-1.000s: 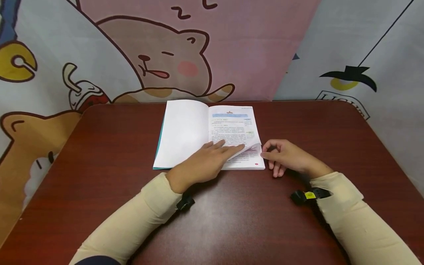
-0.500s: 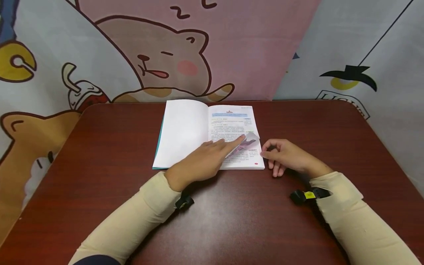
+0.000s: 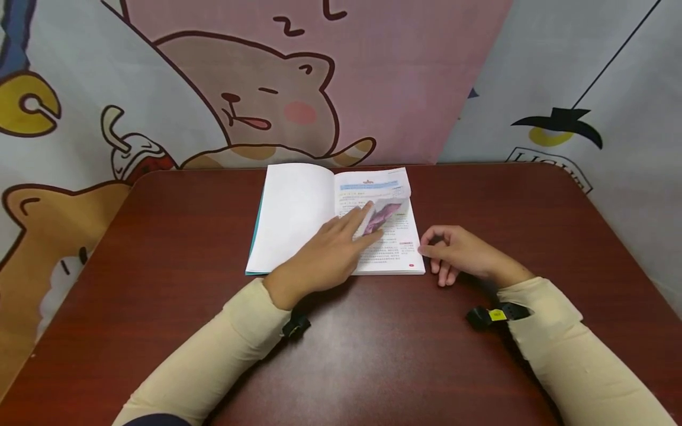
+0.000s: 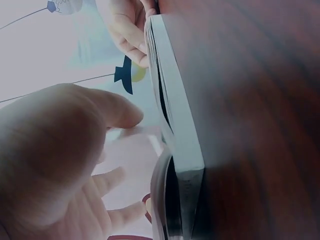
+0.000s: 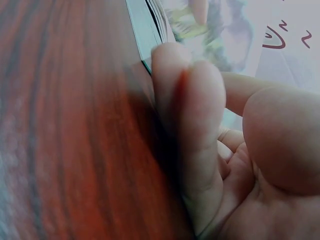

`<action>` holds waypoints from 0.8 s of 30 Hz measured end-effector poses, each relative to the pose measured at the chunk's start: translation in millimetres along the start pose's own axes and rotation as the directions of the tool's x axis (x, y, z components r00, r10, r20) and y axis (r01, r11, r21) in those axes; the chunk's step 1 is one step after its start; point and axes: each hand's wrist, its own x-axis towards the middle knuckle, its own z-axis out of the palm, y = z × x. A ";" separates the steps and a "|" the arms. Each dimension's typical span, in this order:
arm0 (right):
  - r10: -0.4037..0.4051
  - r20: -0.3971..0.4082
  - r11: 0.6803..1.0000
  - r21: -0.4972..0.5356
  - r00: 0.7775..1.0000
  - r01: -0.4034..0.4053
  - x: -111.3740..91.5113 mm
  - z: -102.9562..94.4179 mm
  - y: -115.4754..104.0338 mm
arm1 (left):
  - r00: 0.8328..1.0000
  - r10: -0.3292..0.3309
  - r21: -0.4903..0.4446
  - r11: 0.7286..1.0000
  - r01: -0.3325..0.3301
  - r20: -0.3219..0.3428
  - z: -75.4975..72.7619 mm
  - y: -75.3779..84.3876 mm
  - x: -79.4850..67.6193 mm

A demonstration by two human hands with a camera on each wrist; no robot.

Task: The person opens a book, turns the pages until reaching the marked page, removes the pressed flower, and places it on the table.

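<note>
A pastel backdrop (image 3: 405, 77) fills the far side, a closed-eyed cartoon animal (image 3: 282, 100) printed across it, and in front runs a reddish-brown wood-grain worktop (image 3: 186, 225). Centre stage, towards the far edge: a book (image 3: 335, 195), lying open, blank white page (image 3: 295, 207) on the left, printed page (image 3: 373, 248) on the right. In from the near left comes the left hand (image 3: 322, 257), reaching over the book, fingers straight and spread, thumb well apart from them. And there's the loose page (image 3: 382, 216), curling up between forefinger and thumb, purple picture showing; whether they pinch it, I cannot tell. Over on the right, the right hand (image 3: 466, 251) sits at the book's near right edge, fingers curled, thumb and forefinger close together; a pinch on the edge? Cannot tell. Both arms wear cream sleeves (image 3: 213, 343), with a black device (image 3: 296, 326) at each wrist.
</note>
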 end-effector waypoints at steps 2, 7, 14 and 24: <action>0.001 0.000 1.000 0.002 1.000 -0.001 0.5 0.1 1.3 | 1.000 -0.008 0.016 1.000 0.007 0.010 0.3 -0.1 0.3; -0.009 -0.005 1.000 0.004 1.000 0.009 0.9 -0.1 2.4 | 0.998 0.042 0.013 0.999 -0.042 -0.041 0.3 0.8 1.3; -0.004 -0.001 1.000 -0.002 1.000 0.004 1.6 -0.9 2.8 | 0.994 0.082 -0.069 0.994 -0.087 -0.072 2.1 1.2 2.1; -0.005 -0.002 1.000 -0.003 1.000 0.005 -0.9 -0.6 -0.4 | 0.995 0.074 -0.052 0.996 -0.077 -0.059 3.1 0.3 0.1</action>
